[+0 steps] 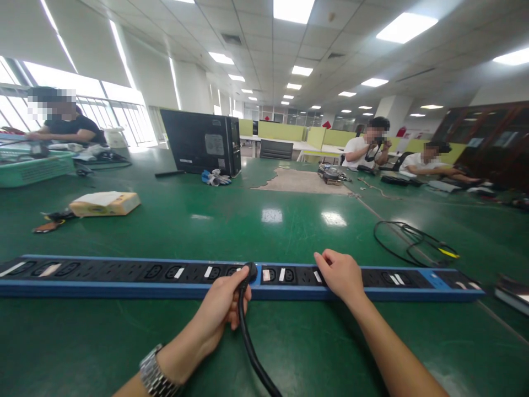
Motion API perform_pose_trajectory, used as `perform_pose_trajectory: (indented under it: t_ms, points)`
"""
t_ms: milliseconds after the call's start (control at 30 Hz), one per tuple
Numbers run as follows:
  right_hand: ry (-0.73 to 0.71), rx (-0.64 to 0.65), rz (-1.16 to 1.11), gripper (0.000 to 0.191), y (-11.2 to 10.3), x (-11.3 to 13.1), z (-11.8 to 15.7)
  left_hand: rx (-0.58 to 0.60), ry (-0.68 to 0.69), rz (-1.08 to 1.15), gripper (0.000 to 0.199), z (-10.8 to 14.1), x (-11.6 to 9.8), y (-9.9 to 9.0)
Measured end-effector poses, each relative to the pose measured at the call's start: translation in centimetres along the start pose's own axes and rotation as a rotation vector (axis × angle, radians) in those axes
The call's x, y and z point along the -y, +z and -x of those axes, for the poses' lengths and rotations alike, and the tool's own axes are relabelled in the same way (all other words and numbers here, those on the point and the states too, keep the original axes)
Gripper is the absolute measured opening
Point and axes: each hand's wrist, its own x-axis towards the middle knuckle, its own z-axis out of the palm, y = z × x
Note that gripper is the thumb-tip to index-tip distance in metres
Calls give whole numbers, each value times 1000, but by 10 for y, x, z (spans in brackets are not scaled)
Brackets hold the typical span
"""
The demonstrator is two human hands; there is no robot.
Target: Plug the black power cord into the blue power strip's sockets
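Note:
A long blue power strip [289,295] with black sockets lies across the green table in front of me. Several sockets carry small white labels. My left hand [221,306], with a metal watch [156,372] on its wrist, is closed on a black plug [250,271] at a socket near the strip's middle. How deep the plug sits cannot be made out. From the plug a thick black cable [253,353] runs down toward me. My right hand [342,273] rests on the strip further right, fingers curled; whether they grip its far edge is hidden.
A black computer case [202,140] stands at the back, with gloves [216,177] beside it. A tissue pack [105,204] and green basket [31,168] are at left. A coiled black cable [407,240] lies at right, near a book-like object [512,292]. Other people sit around the table.

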Motion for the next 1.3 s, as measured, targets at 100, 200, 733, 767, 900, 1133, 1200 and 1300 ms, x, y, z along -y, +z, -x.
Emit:
perform_pose_trajectory:
  t_ms: [100,200,733,767,900,1133,1200,1300]
  points:
    - [-1,3,23,43,0,1,1,15,29,-120,56,-2,1,2]
    - [-2,12,38,43,0,2,1,38,54,-157,56,-5,4,3]
    - [1,7,0,43,-2,0,3,127,23,-5,53,4,13,0]
    - [1,5,0,43,-2,0,3,142,20,14,53,4,13,0]
    - [-4,-10,-5,42,0,-2,3,154,12,75,47,3,16,0]
    - [-2,-16,0,43,4,-4,0,251,148,219,38,16,3,5]
    - [-3,-20,-7,43,3,-4,1,288,247,274,35,24,-11,6]
    - [3,-25,-14,44,3,-5,2,246,351,417,31,29,-40,-5]
